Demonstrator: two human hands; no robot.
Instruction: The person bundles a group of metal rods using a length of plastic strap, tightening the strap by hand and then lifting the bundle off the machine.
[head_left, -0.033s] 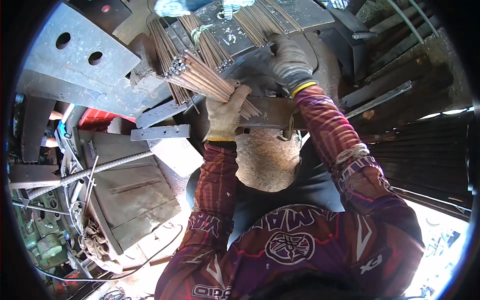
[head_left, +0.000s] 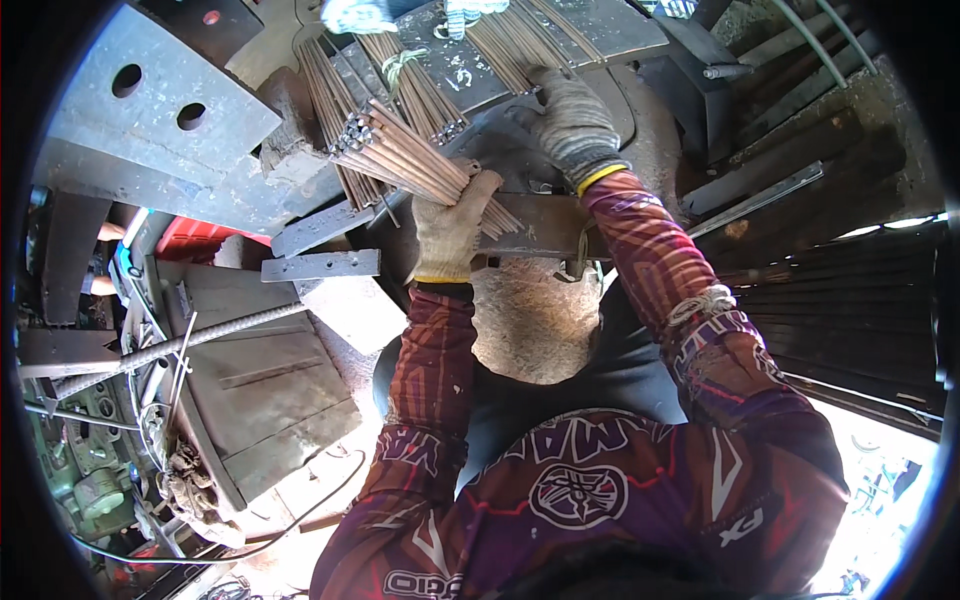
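Observation:
A thick bundle of thin metal rods is gripped in my left hand, which wears a cream work glove with a yellow cuff edge. The rods slant from upper left to lower right through the fist. My right hand, in a grey-striped glove, hovers at the near ends of loose rods on the metal table. Its thumb and forefinger are apart, and I see nothing held. Between the two hands' rods lies a bundle tied with a pale green strip. More rods lie farther left.
At the far edge a co-worker's white-and-blue gloved hand touches the rods. A steel plate with holes fills the upper left. A ribbed bar crosses a brown metal panel. Steel sections lie at right.
My right hand has shifted slightly left and its thumb has spread away from the forefinger. My left hand and its rods stay put.

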